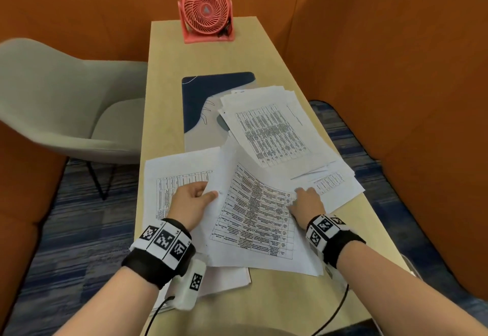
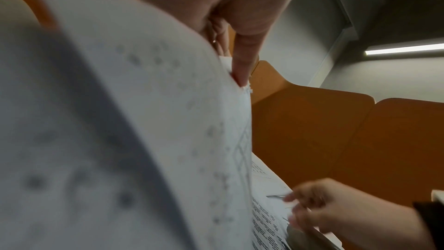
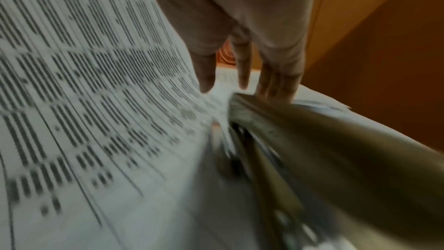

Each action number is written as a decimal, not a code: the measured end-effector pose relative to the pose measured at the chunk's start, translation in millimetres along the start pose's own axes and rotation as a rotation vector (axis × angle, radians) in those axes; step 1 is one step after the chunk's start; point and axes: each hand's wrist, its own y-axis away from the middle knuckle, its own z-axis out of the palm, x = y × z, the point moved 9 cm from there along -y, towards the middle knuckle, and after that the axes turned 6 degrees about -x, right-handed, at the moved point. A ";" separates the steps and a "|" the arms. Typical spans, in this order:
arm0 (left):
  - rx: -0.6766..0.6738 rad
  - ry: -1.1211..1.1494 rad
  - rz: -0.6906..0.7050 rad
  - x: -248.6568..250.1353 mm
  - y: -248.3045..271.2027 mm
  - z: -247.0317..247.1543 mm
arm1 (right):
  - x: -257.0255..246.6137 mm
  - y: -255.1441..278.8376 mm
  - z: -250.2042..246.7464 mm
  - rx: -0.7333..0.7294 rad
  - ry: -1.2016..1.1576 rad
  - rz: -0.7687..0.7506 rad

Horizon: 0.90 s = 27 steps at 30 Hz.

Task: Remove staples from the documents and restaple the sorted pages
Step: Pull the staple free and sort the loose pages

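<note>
A printed table document [image 1: 253,219] lies slanted over other papers near the table's front edge. My left hand [image 1: 208,190] pinches its upper left corner between thumb and fingers and lifts it, so the page curves. In the left wrist view, the fingers [image 2: 240,69] hold the torn, punctured corner of the document [image 2: 168,121]. My right hand [image 1: 303,198] rests palm down on the document's right edge with its fingers straight. The right wrist view shows the same straight fingers [image 3: 242,75] on the sheet [image 3: 84,83]. No stapler or staple remover shows clearly.
A second printed stack [image 1: 163,185] lies under my left hand. A loose pile of sheets [image 1: 272,129] spreads at the right, partly over a blue mat [image 1: 206,90]. A pink fan [image 1: 206,13] stands at the far end of the wooden table [image 1: 163,71]. A grey chair [image 1: 52,103] is on the left.
</note>
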 end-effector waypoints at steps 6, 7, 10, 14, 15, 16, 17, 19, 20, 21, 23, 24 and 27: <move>-0.052 0.088 0.005 0.7 -1.0 6.9 | -125.9 63.1 -51.4 0.358 -0.399 -0.771; -0.067 0.103 0.015 2.2 -0.5 8.8 | -140.1 73.8 -49.8 0.370 -0.407 -0.864; -0.111 0.126 0.025 6.2 2.3 14.4 | -157.6 84.4 -43.5 0.380 -0.381 -0.959; -0.146 0.136 0.025 5.9 2.6 16.8 | -156.8 87.1 -48.4 0.480 -0.350 -0.983; -0.155 0.141 0.024 5.2 2.4 17.8 | -157.0 87.4 -48.1 0.482 -0.350 -0.993; -0.161 0.146 0.022 4.9 2.2 18.6 | -156.4 86.6 -48.2 0.467 -0.371 -0.998; -0.163 0.148 0.023 5.0 2.0 19.0 | -154.5 85.1 -49.1 0.451 -0.406 -1.001; -0.164 0.154 0.024 5.6 1.4 19.5 | -149.0 81.9 -51.5 0.410 -0.477 -0.973; -0.165 0.157 0.027 6.4 1.3 19.6 | -146.2 79.7 -51.4 0.375 -0.516 -0.935; -0.166 0.159 0.031 7.2 1.1 19.3 | -142.9 75.9 -49.5 0.328 -0.560 -0.878; -0.166 0.157 0.029 8.7 1.5 18.6 | -134.4 63.7 -41.3 0.186 -0.684 -0.703; -0.163 0.148 0.026 9.1 1.7 18.3 | -129.5 56.7 -34.9 0.104 -0.776 -0.612; -0.136 0.106 0.011 7.0 0.6 16.9 | -124.7 45.4 -19.1 -0.107 -1.048 -0.455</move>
